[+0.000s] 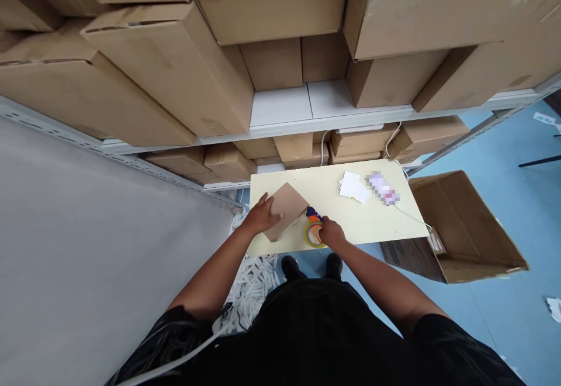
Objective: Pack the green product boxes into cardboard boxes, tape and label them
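Two hands, one box, one dispenser. Left hand [262, 215] spread, thumb apart from the fingers, laid over the left side of one small cardboard box [287, 207]; whether it grips the edge, cannot tell. Right hand [332, 234] closed round one orange-and-blue tape dispenser [314, 219], one yellowish tape roll [307, 235] on it; its blue end is at the box's right corner, contact unclear. Box lies between the hands. Beyond the right hand: at least two white papers [353, 187], overlapping, and one pixelated item [383, 188]. All on one pale-yellow table [377, 222]. Right of the right hand, off the table: one large open carton [477, 222]. Below the left hand, shredded paper [252, 286]; below and between both, two dark shoes [290, 268]. Ahead of the hands, two visible levels of shelving [284, 111] loaded with many cardboard cartons [280, 0]. Pale wall [87, 228] to the left, blue floor [482, 316] to the right.
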{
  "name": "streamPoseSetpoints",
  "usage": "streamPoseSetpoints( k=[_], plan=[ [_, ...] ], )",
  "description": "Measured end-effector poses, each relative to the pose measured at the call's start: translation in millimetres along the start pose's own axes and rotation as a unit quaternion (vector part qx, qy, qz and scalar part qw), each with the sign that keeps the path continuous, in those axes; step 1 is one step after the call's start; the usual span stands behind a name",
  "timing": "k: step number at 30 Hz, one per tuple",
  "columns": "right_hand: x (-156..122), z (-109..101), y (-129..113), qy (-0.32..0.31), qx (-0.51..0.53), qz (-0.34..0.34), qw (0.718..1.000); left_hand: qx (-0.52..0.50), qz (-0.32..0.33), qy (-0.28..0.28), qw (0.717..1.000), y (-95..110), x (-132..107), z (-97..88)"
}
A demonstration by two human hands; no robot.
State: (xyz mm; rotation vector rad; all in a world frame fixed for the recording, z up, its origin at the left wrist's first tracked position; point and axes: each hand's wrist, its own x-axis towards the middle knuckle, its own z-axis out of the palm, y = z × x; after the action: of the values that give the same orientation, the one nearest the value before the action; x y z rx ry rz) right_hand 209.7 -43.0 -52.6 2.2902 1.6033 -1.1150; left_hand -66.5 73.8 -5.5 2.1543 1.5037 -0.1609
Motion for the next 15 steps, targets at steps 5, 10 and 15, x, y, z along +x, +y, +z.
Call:
streamPoseSetpoints(
  k=[5,10,15],
  plan=[
    [53,-46,-19,-0.01,-0.034,-0.04,0.999,0.084,0.154,-0.002,0.985,-1,-70,35.1],
    [76,-64,-20,-0.024,-0.066,-0.074,0.995,0.121,0.174,0.059,0.976,25,-69,69.6],
    [37,-57,25,-0.034,-0.07,-0.079,0.994,0.114,0.155,0.091,0.977,26,-62,80.0]
  ],
)
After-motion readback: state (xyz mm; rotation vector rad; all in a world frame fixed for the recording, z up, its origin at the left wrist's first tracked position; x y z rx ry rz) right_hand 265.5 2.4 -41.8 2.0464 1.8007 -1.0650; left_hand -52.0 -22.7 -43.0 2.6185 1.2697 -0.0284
